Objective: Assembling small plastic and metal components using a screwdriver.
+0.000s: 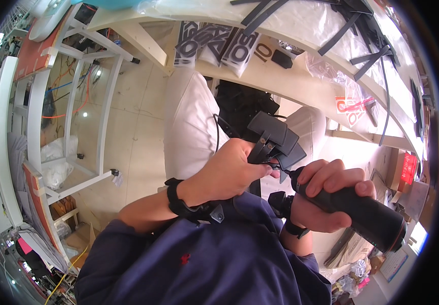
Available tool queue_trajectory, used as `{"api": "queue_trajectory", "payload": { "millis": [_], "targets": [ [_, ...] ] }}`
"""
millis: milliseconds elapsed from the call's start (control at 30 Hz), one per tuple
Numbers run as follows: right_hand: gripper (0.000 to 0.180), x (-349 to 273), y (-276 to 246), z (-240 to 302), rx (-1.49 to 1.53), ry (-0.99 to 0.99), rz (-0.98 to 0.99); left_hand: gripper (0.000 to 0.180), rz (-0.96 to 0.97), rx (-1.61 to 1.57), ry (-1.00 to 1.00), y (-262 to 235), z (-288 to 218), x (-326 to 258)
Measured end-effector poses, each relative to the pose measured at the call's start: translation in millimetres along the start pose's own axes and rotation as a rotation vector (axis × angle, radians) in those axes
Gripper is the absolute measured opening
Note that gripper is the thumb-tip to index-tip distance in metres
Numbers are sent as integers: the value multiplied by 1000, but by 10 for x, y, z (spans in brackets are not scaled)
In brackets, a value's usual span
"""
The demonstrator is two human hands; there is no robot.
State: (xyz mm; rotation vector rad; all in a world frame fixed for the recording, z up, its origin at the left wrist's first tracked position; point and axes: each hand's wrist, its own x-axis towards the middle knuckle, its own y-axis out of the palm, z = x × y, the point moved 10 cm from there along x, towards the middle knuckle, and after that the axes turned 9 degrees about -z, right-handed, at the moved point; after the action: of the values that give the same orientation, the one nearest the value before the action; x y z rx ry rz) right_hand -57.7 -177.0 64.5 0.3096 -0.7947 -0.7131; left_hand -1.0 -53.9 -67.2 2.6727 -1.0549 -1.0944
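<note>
A: Left hand [224, 168] is pinching black plates [275, 133] just ahead of its thumb; right hand [321, 198] is wrapping a black cylindrical tool [371, 216], tip pointing toward the left.
B: Handling?
A: Plates are looking light, stiff, possibly slick; edges are offering hold. Tool is seeming heavier, suiting a barrel grip.

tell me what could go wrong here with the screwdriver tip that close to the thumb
The screwdriver in the right hand has its tip beside the left hand's thumb, so a slip might jab it. The black parts seem steadied by that hand alone, so they could twist.
</note>
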Motion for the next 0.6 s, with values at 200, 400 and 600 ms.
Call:
{"api": "queue_trajectory", "payload": {
  "millis": [200,400,600],
  "targets": [
    [57,2,-28,-25,13,2,-13,12,-32,13,60,16,-130,-24],
    [58,-8,-2,-27,23,-15,-11,12,-32,22,62,12,-123,-17],
    [55,-34,62,-13,48,-25,48,12,-51,2,55,-12,-96,-18]
  ]
}}
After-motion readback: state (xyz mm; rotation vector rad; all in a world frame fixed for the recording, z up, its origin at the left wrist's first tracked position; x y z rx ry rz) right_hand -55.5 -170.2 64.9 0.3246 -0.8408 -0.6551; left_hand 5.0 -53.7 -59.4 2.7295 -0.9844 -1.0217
